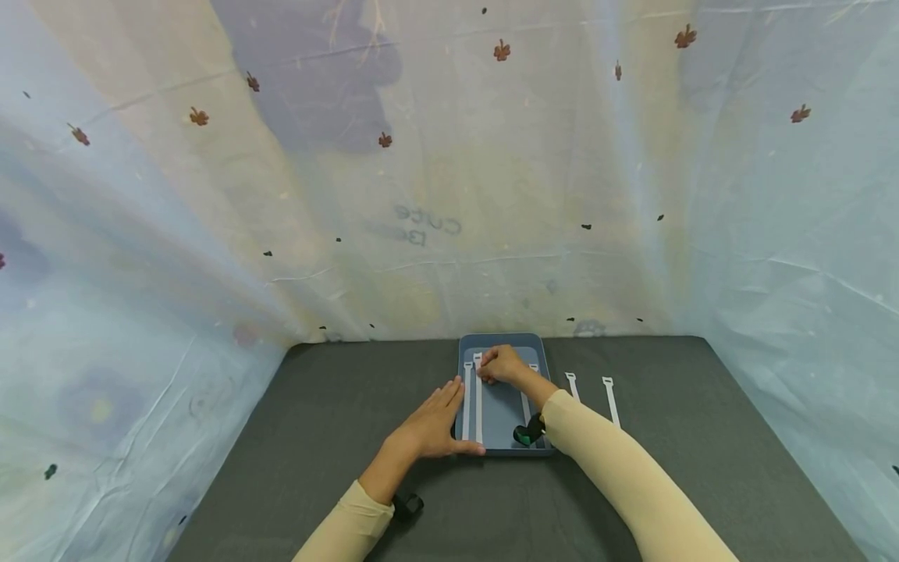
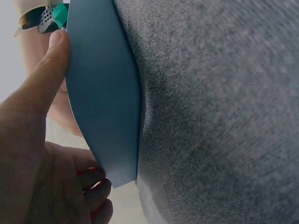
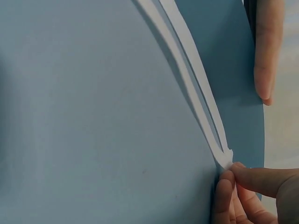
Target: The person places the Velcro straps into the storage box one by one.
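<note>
The right hand (image 1: pixel 504 365) pinches the far end of a white strap (image 1: pixel 479 406), thumb against fingertips, while the strap's length runs toward the near wall inside the blue tray (image 1: pixel 500 410), which sits on the grey-covered desk (image 1: pixel 365 390). Just beside it, toward the left wall, lies a neighbouring strap (image 1: pixel 467 398), nearly parallel. The left hand (image 1: pixel 434 425) is spread around the tray's near left corner, fingers reaching along the left side and thumb along the near edge. That looks like a sound brace: light contact there should stop the tray sliding, with no need to squeeze the wall. The step in hand seems to be setting the pinched strap straight, so steer it from the end with small sideways turns and judge the line against its neighbour. In the right wrist view a dark shadow runs along the inner strap, which suggests that part of it stands off the floor; smoothing it down from the pinched end would help it settle. The two ends come very close together at the fingertips, so keep the pinch narrow, lest it drag the neighbour askew. Mind the right forearm too: it crosses above another strap (image 1: pixel 525 407) at the tray's right side, and a low wrist could nudge it. Two loose straps (image 1: pixel 611 402) lie on the desk, right of the tray.
</note>
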Demonstrator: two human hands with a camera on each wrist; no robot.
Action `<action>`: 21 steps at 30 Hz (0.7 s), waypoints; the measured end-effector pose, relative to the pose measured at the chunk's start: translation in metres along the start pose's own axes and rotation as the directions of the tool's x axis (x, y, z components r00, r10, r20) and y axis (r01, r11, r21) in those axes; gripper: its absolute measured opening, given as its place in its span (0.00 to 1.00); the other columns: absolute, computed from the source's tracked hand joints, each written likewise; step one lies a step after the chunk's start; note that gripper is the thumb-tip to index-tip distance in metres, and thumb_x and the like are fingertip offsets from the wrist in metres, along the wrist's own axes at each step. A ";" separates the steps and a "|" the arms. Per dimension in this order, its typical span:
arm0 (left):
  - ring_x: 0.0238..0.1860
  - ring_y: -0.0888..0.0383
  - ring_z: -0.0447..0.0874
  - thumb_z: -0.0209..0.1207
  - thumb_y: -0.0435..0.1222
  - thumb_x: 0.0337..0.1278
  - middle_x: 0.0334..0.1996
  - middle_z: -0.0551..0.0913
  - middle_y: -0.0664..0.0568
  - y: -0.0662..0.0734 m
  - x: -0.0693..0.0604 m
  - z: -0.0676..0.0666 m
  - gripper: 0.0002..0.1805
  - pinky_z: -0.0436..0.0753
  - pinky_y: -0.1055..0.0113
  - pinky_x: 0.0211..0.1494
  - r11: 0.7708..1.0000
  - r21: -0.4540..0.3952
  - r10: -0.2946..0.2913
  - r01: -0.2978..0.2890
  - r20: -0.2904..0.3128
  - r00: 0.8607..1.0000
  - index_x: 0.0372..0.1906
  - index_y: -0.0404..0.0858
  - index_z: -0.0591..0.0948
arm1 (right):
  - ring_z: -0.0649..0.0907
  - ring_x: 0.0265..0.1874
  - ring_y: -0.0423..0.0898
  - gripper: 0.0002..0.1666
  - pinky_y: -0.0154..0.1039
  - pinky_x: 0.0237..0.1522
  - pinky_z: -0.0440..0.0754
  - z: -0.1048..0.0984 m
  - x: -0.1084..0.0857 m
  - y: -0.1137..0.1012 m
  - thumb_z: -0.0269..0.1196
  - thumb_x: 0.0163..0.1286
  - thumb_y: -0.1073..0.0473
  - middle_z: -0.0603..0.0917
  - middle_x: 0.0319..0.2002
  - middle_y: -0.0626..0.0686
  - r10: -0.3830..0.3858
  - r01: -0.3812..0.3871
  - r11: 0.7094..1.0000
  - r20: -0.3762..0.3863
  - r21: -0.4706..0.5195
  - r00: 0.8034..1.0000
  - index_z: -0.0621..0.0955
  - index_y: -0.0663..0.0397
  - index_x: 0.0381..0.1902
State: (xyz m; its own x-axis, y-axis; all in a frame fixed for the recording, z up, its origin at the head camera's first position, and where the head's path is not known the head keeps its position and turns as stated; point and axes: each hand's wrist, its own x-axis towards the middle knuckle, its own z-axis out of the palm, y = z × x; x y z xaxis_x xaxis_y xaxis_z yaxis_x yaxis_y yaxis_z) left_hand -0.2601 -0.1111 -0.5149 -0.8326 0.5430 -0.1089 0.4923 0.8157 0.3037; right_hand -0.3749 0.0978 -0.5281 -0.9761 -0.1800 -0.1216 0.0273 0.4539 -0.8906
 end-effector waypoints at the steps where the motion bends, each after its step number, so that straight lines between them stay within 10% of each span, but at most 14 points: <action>1: 0.88 0.47 0.45 0.65 0.73 0.57 0.88 0.44 0.40 0.000 0.000 0.000 0.70 0.53 0.49 0.88 1.000 0.001 0.000 0.000 -0.001 1.000 0.87 0.32 0.49 | 0.86 0.25 0.44 0.06 0.39 0.32 0.90 0.000 0.000 0.000 0.72 0.70 0.71 0.87 0.29 0.54 -0.002 0.002 1.000 -0.003 -0.006 1.000 0.84 0.62 0.36; 21: 0.88 0.47 0.45 0.66 0.73 0.57 0.88 0.45 0.39 0.001 0.000 -0.001 0.70 0.53 0.49 0.88 1.000 0.007 0.007 -0.007 -0.003 1.000 0.87 0.32 0.49 | 0.86 0.24 0.43 0.10 0.39 0.32 0.89 0.000 -0.004 -0.001 0.75 0.68 0.69 0.87 0.29 0.55 0.004 -0.005 0.999 -0.032 -0.036 0.999 0.83 0.66 0.41</action>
State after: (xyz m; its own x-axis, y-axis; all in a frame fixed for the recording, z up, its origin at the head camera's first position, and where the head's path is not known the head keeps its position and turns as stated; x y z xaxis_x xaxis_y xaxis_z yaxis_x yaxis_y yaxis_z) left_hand -0.2602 -0.1106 -0.5141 -0.8300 0.5478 -0.1044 0.4995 0.8135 0.2978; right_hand -0.3709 0.0980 -0.5273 -0.9824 -0.1503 -0.1110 0.0243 0.4860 -0.8736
